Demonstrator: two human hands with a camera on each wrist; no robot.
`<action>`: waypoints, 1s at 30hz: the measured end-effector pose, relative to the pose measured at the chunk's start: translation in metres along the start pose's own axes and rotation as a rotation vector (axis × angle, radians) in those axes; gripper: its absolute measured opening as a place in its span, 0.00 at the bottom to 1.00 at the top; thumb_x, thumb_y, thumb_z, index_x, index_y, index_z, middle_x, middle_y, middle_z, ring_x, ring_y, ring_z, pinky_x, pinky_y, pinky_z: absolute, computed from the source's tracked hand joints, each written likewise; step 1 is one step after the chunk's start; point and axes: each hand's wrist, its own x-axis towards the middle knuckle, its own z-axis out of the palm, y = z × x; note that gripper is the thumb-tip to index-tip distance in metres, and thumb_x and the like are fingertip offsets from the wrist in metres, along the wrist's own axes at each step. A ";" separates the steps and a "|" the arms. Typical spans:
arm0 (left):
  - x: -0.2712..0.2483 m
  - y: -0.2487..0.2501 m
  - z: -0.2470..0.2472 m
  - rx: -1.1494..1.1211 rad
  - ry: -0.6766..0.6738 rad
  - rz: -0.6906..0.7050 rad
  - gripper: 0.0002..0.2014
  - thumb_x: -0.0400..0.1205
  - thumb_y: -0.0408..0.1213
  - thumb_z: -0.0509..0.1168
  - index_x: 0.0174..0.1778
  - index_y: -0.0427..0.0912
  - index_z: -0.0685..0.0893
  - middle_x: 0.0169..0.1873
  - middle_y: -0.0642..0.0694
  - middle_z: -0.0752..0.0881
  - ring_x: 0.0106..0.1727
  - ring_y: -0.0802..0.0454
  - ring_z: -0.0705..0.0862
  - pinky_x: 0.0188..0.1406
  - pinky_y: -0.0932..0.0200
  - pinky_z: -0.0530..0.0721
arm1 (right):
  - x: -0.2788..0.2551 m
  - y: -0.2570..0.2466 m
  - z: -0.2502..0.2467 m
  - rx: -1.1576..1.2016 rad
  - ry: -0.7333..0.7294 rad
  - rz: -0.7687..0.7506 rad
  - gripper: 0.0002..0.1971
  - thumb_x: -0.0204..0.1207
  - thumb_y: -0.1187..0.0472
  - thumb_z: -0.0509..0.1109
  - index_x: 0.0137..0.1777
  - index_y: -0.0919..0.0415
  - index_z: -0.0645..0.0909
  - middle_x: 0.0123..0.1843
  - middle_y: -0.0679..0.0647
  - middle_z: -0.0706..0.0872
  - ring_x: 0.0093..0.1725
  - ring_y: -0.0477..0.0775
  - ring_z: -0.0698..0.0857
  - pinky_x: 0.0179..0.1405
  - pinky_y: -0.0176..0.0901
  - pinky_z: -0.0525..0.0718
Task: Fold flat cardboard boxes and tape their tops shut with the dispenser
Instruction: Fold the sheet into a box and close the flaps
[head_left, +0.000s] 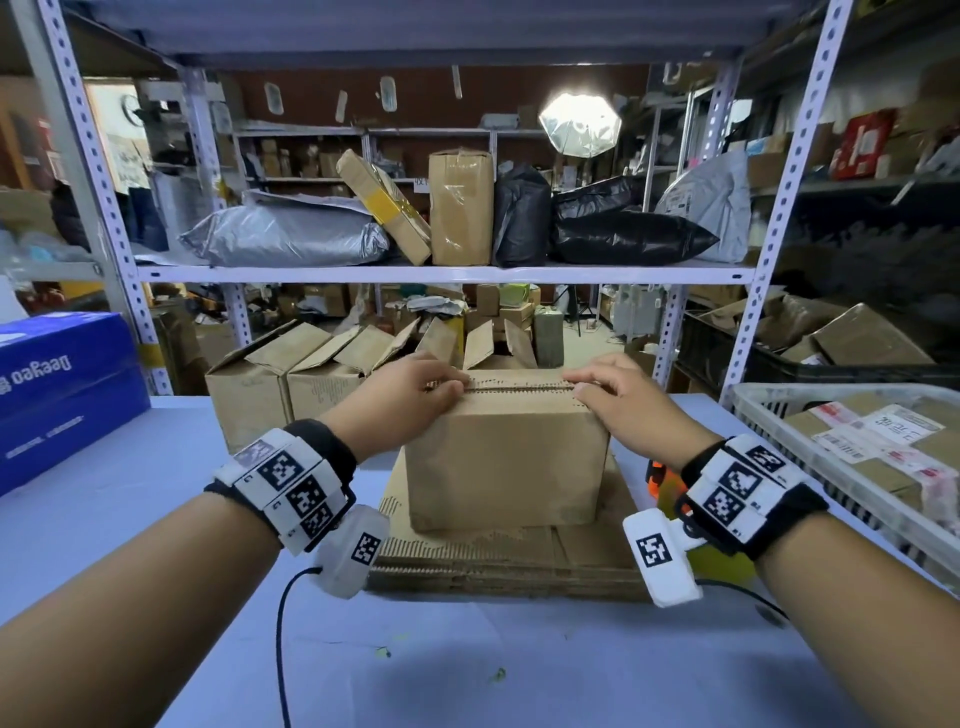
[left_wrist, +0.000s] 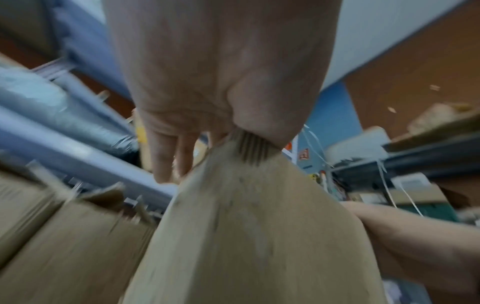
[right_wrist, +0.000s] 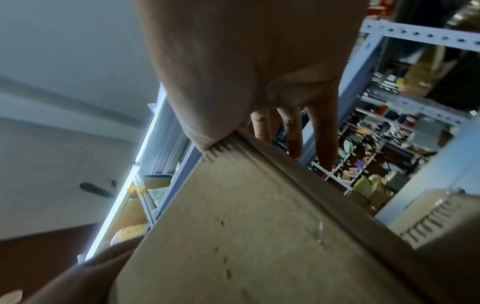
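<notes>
A brown cardboard box stands upright on a stack of flat cardboard sheets at the middle of the table. Its top flaps are folded down and meet in a seam. My left hand presses on the left end of the top, fingers laid over the flaps. My right hand presses on the right end. From the left wrist, the left hand bears on the box's upper edge; from the right wrist, the right hand reaches over the box. An orange tape dispenser shows partly behind my right wrist.
A blue carton sits at the left of the table. A white basket of taped parcels stands at the right. Several open cardboard boxes line the far edge. A metal shelf above them carries parcels and bags.
</notes>
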 end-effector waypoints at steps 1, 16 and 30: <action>0.002 0.004 -0.002 0.103 -0.002 0.017 0.13 0.89 0.49 0.61 0.63 0.52 0.88 0.61 0.50 0.84 0.58 0.51 0.82 0.56 0.56 0.80 | 0.000 -0.001 -0.001 -0.036 -0.003 -0.009 0.14 0.86 0.55 0.62 0.67 0.47 0.84 0.58 0.37 0.74 0.57 0.29 0.75 0.51 0.23 0.69; 0.027 0.041 0.016 0.511 -0.441 0.056 0.55 0.74 0.80 0.52 0.89 0.53 0.40 0.89 0.49 0.43 0.89 0.44 0.44 0.87 0.39 0.43 | 0.012 -0.046 -0.018 -0.620 -0.233 -0.071 0.39 0.68 0.22 0.41 0.52 0.45 0.85 0.72 0.48 0.77 0.72 0.55 0.73 0.72 0.62 0.73; 0.016 0.025 -0.003 0.489 -0.463 -0.077 0.61 0.70 0.79 0.63 0.89 0.53 0.39 0.89 0.49 0.39 0.89 0.47 0.40 0.85 0.40 0.45 | 0.020 -0.045 0.012 -0.711 -0.544 -0.089 0.66 0.51 0.08 0.44 0.88 0.44 0.37 0.90 0.46 0.40 0.88 0.50 0.42 0.86 0.56 0.43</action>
